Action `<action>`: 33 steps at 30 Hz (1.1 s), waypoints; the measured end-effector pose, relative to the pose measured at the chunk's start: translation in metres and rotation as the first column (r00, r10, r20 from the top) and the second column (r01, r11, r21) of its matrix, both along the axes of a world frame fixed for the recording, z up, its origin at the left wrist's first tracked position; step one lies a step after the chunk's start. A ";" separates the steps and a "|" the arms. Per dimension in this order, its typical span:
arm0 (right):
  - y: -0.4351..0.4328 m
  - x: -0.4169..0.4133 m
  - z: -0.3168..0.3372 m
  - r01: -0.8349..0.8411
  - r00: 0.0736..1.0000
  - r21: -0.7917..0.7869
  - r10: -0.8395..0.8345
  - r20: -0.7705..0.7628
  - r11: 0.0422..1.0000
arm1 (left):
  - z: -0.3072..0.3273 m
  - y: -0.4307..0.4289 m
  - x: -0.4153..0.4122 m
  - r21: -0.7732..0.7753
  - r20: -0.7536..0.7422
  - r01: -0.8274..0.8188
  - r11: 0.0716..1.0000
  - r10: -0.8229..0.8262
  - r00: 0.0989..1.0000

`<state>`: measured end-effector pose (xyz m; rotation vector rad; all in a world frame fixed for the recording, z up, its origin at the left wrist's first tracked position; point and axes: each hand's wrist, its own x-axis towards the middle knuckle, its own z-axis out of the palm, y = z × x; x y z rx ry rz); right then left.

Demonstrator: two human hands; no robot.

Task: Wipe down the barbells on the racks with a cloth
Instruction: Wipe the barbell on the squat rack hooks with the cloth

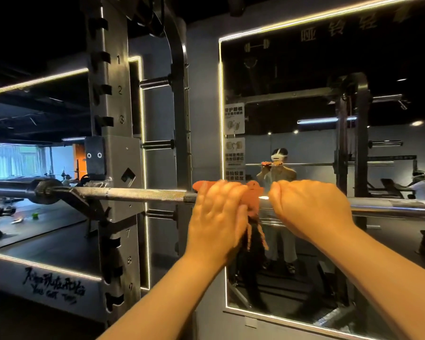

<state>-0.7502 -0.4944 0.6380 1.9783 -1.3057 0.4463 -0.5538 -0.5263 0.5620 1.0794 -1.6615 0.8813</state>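
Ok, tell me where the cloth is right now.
Head view, near centre: the orange cloth is draped over the barbell, gripped under the left hand, its tail hanging below. The right hand holds the barbell just to its right.

**Rack upright** [108, 99]: painted numerals 1 [118, 59], 2 [120, 90] and 3 [121, 119] run down its upper face. Numerals 7 [128, 233] and 8 [129, 260] are on its lower face, with an unclear digit beneath them. To the upright's right, large Chinese characters [339, 28] beginning 哑铃 cross the top of a mirror [304, 69], beside a dumbbell pictogram [257, 46]. Nearer the upright are stacked Chinese notices [234, 150], too blurred to read. Low to the upright's left is a handwritten black scrawl [54, 284], which is illegible.
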 end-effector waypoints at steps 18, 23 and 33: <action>-0.004 -0.001 -0.002 0.001 1.000 -0.021 -0.001 -0.004 1.000 | 0.021 0.008 0.058 0.079 -0.224 -0.002 0.997 0.020 0.974; -0.006 0.002 -0.001 0.049 0.999 -0.022 -0.049 -0.018 0.999 | 0.019 0.001 0.068 0.058 -0.441 -0.067 0.996 0.086 0.893; 0.014 0.006 0.009 0.198 0.976 0.141 -0.183 -0.116 0.970 | 0.020 0.016 0.108 0.117 -0.170 -0.058 0.991 0.077 0.982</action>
